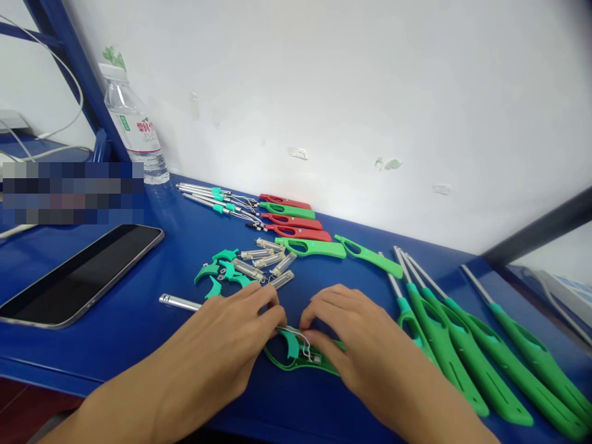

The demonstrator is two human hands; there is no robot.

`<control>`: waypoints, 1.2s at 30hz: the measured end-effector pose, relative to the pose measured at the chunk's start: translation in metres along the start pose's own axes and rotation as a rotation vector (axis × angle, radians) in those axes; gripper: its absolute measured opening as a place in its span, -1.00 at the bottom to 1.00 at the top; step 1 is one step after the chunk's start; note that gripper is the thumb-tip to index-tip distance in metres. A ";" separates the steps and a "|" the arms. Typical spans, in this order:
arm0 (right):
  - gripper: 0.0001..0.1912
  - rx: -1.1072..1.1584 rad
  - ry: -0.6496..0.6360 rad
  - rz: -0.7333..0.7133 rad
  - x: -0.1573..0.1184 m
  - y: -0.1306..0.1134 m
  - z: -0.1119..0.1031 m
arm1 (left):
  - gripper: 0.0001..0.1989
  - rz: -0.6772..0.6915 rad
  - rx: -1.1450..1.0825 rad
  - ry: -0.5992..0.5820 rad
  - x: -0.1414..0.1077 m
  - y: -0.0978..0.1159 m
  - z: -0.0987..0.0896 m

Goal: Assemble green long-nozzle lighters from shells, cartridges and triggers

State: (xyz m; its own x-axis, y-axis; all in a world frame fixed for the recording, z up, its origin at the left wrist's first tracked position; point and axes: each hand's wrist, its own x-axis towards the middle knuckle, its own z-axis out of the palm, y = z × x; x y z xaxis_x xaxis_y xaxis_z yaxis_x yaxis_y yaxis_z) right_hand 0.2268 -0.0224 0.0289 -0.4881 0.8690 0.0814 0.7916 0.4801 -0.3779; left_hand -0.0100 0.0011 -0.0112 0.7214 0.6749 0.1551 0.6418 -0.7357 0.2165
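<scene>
Near the table's front edge lies a green lighter shell (296,365) with a teal trigger (291,343) and white wires (300,335) in it. My left hand (243,327) is closed over the shell's left part, its fingertips pinching at the wires; a metal tube (180,302) sticks out to its left. My right hand (345,333) has its thumb and fingers together at the wires' right side, over the shell. Its fingertips partly hide what they hold. Just behind my left hand are loose teal triggers (215,287) and clear fuel cartridges (269,260).
Several metal tubes with wires (203,196) and red and green shells (296,233) lie along the wall. Several green lighters (472,357) lie at the right. A phone (83,274) and a water bottle (139,132) are at the left.
</scene>
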 end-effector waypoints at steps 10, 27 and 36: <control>-0.79 -0.047 -0.022 -0.073 0.002 0.000 -0.002 | -0.63 0.002 -0.033 0.072 -0.001 -0.002 0.006; -0.70 -0.020 -0.053 -0.051 0.001 -0.001 -0.002 | -0.59 -0.011 -0.014 0.058 -0.003 -0.002 0.007; -0.84 -0.065 0.044 -0.070 0.000 -0.001 -0.004 | -0.77 0.020 -0.032 0.170 -0.005 -0.003 -0.006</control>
State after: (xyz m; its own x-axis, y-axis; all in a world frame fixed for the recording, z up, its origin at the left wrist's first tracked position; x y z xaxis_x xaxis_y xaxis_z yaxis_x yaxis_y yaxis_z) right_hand 0.2271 -0.0223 0.0329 -0.5279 0.8366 0.1466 0.7790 0.5457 -0.3089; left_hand -0.0175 0.0004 -0.0070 0.6779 0.6619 0.3199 0.6170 -0.7488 0.2419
